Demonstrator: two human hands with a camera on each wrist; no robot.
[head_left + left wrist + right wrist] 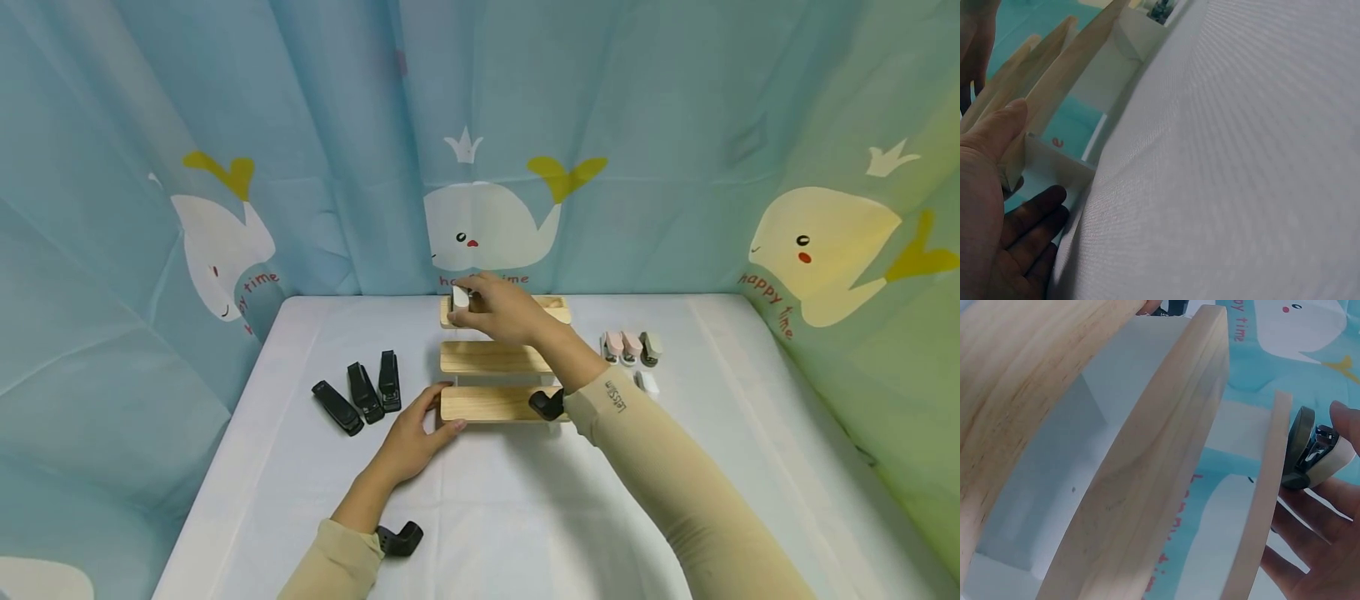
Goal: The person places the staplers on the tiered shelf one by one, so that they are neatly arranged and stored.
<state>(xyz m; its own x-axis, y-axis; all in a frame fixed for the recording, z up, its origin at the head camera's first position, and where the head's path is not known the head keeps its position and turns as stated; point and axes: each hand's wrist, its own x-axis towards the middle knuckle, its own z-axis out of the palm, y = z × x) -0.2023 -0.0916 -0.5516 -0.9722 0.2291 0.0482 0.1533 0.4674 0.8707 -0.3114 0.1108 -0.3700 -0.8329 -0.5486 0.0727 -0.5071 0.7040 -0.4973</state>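
Observation:
A three-step wooden display rack (pixel 491 403) with white side supports stands mid-table. My right hand (pixel 506 310) pinches a small stapler (pixel 460 298) with a white top at the left end of the rear, highest step. The right wrist view shows that stapler (pixel 1329 459) between thumb and fingers, its dark base right at the rear board (pixel 1266 500). My left hand (pixel 412 437) grips the left end of the front step. In the left wrist view its thumb (pixel 1007 128) lies on the board's face, with the other fingers beside the white support (pixel 1057 164).
Left of the rack lie three black staplers (pixel 365 392). To its right stand two pink mini staplers (pixel 621 344) and a pale green one (pixel 651 347), with a white one (pixel 646 382) nearer me. A blue whale-print curtain (pixel 360 167) borders the white-covered table (pixel 480 517).

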